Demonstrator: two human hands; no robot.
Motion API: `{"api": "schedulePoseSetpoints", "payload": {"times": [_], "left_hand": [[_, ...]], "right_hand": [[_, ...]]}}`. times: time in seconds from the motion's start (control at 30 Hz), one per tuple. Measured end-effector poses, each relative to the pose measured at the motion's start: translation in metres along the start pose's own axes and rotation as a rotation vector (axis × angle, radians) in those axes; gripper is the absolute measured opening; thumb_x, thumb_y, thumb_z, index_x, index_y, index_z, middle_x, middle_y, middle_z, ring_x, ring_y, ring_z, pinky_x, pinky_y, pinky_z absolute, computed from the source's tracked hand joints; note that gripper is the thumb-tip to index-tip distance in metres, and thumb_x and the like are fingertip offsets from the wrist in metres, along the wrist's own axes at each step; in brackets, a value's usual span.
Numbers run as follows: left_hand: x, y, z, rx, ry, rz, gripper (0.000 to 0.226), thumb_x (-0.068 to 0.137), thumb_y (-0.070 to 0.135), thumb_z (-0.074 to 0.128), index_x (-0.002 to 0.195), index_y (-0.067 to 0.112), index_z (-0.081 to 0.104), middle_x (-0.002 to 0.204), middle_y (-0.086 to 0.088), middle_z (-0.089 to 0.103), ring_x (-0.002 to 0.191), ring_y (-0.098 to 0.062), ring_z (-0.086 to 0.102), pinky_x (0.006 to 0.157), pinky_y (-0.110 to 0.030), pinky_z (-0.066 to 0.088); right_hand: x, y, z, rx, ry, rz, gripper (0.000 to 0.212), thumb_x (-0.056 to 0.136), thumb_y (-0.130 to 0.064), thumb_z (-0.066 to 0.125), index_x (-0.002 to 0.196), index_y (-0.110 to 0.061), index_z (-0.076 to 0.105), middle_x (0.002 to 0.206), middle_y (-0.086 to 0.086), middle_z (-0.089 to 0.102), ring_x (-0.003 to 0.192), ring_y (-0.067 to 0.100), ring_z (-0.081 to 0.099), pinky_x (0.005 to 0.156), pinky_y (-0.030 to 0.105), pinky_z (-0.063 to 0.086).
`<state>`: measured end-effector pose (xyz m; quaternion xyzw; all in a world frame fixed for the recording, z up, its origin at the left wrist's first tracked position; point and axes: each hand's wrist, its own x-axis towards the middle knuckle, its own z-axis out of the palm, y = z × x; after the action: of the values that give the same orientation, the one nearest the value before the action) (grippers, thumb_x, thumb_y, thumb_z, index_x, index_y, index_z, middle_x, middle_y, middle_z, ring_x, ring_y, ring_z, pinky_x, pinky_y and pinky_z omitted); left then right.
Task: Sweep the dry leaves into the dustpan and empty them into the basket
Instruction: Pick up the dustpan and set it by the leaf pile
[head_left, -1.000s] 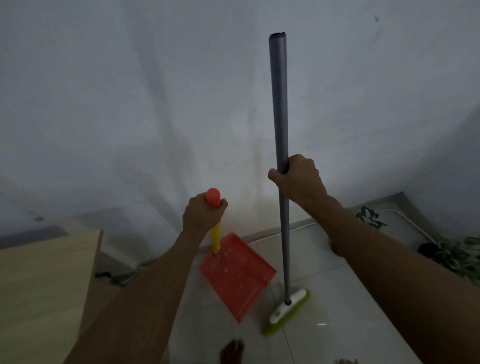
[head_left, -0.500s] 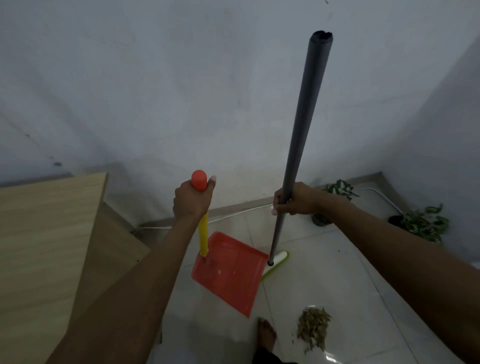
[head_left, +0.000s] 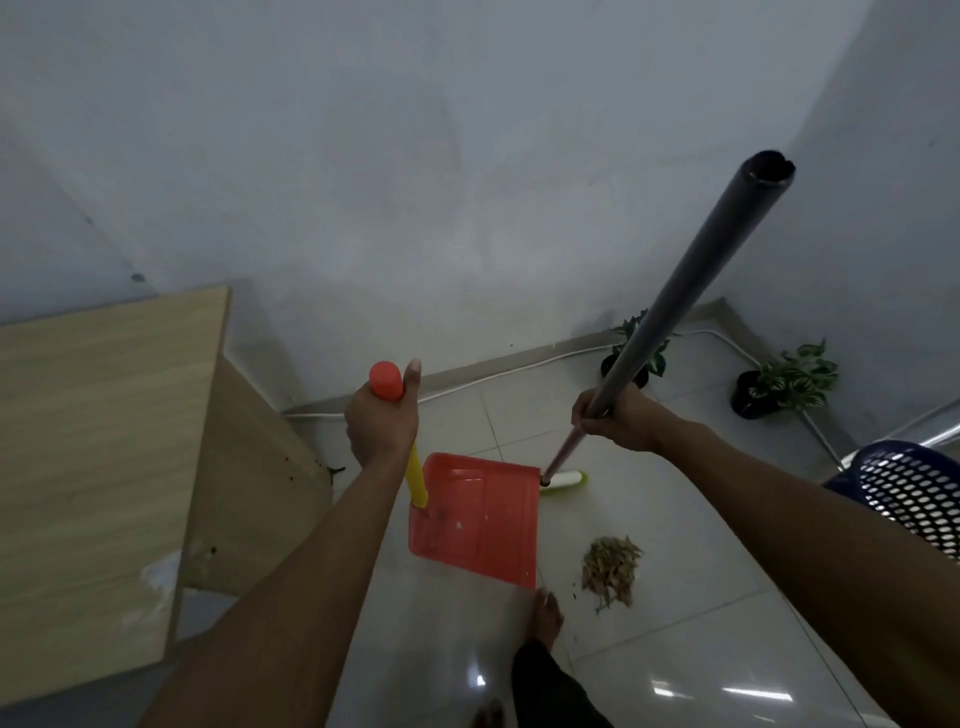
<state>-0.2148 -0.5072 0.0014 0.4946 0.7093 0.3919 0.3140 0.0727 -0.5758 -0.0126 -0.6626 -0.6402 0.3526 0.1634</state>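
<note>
My left hand (head_left: 382, 423) grips the red-capped yellow handle of a red dustpan (head_left: 478, 517), whose pan rests on the white tiled floor. My right hand (head_left: 615, 418) holds the long grey pole of a broom (head_left: 691, 291); its white and green head (head_left: 563, 480) sits on the floor just beyond the pan's far right corner. A small pile of dry leaves (head_left: 610, 569) lies on the tiles to the right of the pan, apart from both tools. A blue perforated basket (head_left: 914, 493) shows at the right edge, partly cut off.
A light wooden table (head_left: 98, 467) fills the left side. Two potted plants (head_left: 636, 353) (head_left: 784, 379) stand by the far wall, with a white cable along the skirting. My bare foot (head_left: 545, 616) is beside the pan's near corner.
The view has tilted down and right, bringing the leaf pile and then the basket into sight. The broom pole now leans right, and its head sits beyond the pan instead of beside it.
</note>
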Motion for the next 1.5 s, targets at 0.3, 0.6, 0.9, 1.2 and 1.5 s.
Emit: {"api": "schedulePoseSetpoints", "payload": {"times": [0.3,0.6,0.9,1.2,1.5], "left_hand": [[-0.068,-0.037,0.019,-0.116,0.02,-0.134,0.058,0.079,0.056,0.068,0.085,-0.002,0.062,0.083,-0.018,0.065,0.075,-0.028,0.06,0.061,-0.027,0.038],[-0.116,-0.069,0.073,-0.182,0.067,-0.21,0.054,0.079,0.045,0.074,0.095,-0.004,0.059,0.093,-0.02,0.065,0.086,-0.031,0.061,0.077,-0.037,0.047],[-0.144,-0.108,0.113,-0.22,0.189,-0.318,0.046,0.079,0.04,0.075,0.091,-0.002,0.061,0.1,-0.027,0.065,0.096,-0.034,0.064,0.088,-0.043,0.051],[-0.161,-0.16,0.136,-0.262,0.25,-0.418,0.044,0.079,0.036,0.077,0.097,-0.002,0.061,0.1,-0.026,0.062,0.097,-0.036,0.062,0.089,-0.047,0.052],[-0.137,-0.195,0.139,-0.269,0.35,-0.472,0.047,0.08,0.041,0.075,0.094,-0.002,0.061,0.092,-0.024,0.059,0.092,-0.036,0.063,0.083,-0.045,0.052]], "right_hand": [[-0.083,0.032,0.009,0.051,0.163,0.132,0.005,0.087,-0.011,0.065,0.083,-0.015,0.066,0.078,0.001,0.066,0.073,0.019,0.063,0.062,0.027,0.052],[-0.141,0.084,0.004,0.077,0.311,0.265,0.005,0.091,-0.014,0.061,0.089,-0.013,0.066,0.071,0.003,0.06,0.057,0.012,0.051,0.043,0.011,0.04],[-0.171,0.122,0.0,0.088,0.46,0.359,0.004,0.093,-0.017,0.057,0.092,-0.017,0.061,0.073,-0.008,0.052,0.063,0.005,0.05,0.054,0.013,0.033],[-0.173,0.136,0.015,0.041,0.507,0.384,0.006,0.093,-0.016,0.057,0.091,-0.013,0.063,0.074,-0.004,0.057,0.063,0.005,0.053,0.054,0.015,0.036],[-0.161,0.138,0.031,-0.055,0.471,0.325,0.008,0.094,-0.019,0.056,0.087,-0.016,0.057,0.07,0.0,0.055,0.061,0.012,0.053,0.055,0.021,0.038]]}}
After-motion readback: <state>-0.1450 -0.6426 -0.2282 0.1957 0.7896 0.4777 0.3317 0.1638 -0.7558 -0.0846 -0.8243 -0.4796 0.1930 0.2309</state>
